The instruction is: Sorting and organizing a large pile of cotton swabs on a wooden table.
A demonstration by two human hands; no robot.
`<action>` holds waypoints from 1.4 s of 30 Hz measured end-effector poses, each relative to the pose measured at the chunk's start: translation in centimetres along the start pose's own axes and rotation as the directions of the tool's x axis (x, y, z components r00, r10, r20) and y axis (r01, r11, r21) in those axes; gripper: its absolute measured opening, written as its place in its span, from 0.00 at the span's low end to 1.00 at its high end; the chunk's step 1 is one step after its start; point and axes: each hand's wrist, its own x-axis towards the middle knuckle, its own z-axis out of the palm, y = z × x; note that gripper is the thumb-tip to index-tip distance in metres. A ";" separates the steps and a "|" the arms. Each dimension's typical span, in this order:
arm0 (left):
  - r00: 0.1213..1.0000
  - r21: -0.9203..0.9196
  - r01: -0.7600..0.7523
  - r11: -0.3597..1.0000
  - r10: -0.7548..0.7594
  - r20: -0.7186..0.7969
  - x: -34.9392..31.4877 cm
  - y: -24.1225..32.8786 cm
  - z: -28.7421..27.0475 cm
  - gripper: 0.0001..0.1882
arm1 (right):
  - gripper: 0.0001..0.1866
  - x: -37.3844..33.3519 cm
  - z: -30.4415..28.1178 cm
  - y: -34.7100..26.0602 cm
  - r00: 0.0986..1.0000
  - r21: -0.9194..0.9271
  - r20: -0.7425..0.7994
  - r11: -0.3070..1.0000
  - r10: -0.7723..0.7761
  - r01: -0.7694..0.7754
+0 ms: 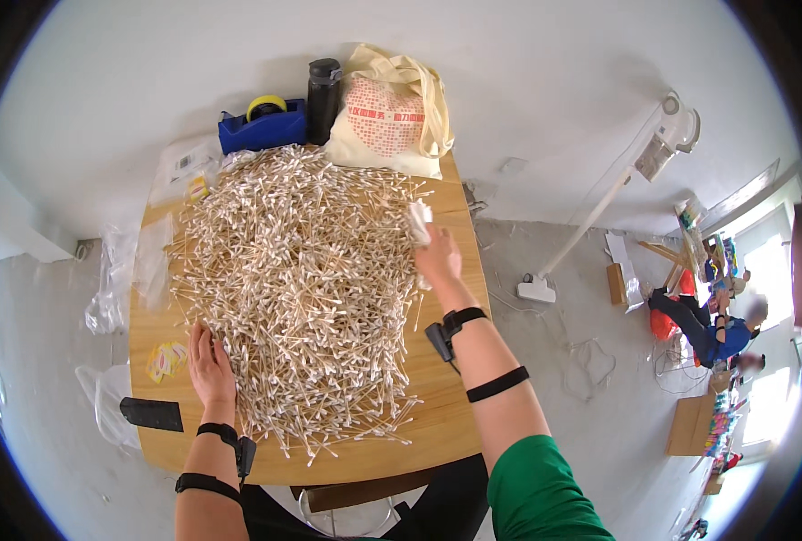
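Observation:
A wide heap of cotton swabs (302, 288) with white tips and pale sticks covers most of the wooden table (451, 388). My left hand (212, 370) lies at the heap's near left edge, its fingers stretched out and touching the swabs, with nothing seen in its grasp. Across at the far right edge of the heap, my right hand (439, 259) is closed on a small white wad (420, 219). Whether the wad is tissue or a bunch of swabs I cannot make out. Part of it is hidden by my fingers.
Behind the heap stand a blue tape dispenser (262, 131), a black bottle (324, 101) and a cream tote bag (390, 122). Yellow labels (166, 362) and a black phone-like slab (151, 414) lie left. A white stick vacuum (590, 216) leans right; a person (726, 335) sits farther off.

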 end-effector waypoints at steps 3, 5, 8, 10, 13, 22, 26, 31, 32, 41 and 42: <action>1.000 0.005 -0.026 1.000 0.026 -0.004 0.1 -0.1 0.4 0.17 | 0.26 -1.8 0.9 -2.8 0.997 0.045 -0.037 0.996 -0.070 0.072; 0.999 0.002 -0.034 0.999 0.034 -0.012 0.1 0.0 0.4 0.17 | 0.26 -2.8 1.1 -4.8 0.987 0.167 -0.008 0.973 -0.159 0.159; 1.000 -0.005 -0.021 1.000 0.021 -0.006 0.1 0.4 0.7 0.17 | 0.26 -3.5 2.2 -6.9 0.967 0.141 -0.044 0.956 -0.252 0.256; 0.999 -0.005 -0.031 1.000 0.031 -0.012 0.0 0.3 0.8 0.17 | 0.26 -4.2 2.2 -7.8 0.934 0.160 -0.109 0.922 -0.339 0.353; 0.999 0.005 -0.042 0.999 0.042 -0.027 0.0 -0.7 0.7 0.17 | 0.26 -5.5 -0.2 -9.4 0.895 0.214 -0.169 0.871 -0.413 0.443; 0.998 0.006 -0.046 0.999 0.047 -0.031 0.0 -0.1 0.8 0.17 | 0.30 -0.7 -4.5 3.2 0.955 0.237 -0.293 0.964 -0.045 0.118; 0.998 0.009 -0.049 0.999 0.049 -0.030 0.1 0.2 0.7 0.17 | 0.31 -1.4 -2.2 6.6 0.938 -0.139 -0.227 0.962 -0.261 0.234; 0.997 0.022 -0.063 0.998 0.064 -0.039 0.0 -0.6 0.7 0.16 | 0.26 -1.0 -0.2 6.1 0.854 -0.316 0.028 0.805 -0.520 0.501; 0.997 0.013 -0.061 0.998 0.061 -0.041 0.0 -0.7 0.7 0.16 | 0.24 -0.4 0.0 6.0 0.858 -0.325 0.017 0.809 -0.513 0.490; 0.999 0.017 -0.035 0.999 0.035 -0.005 -0.1 -0.1 0.6 0.16 | 0.15 5.6 -2.4 10.1 0.977 -0.288 -0.196 0.947 0.086 -0.141; 0.999 0.011 -0.035 0.999 0.035 -0.007 -0.1 -0.1 0.5 0.16 | 0.15 5.5 -2.4 10.1 0.977 -0.290 -0.194 0.947 0.084 -0.139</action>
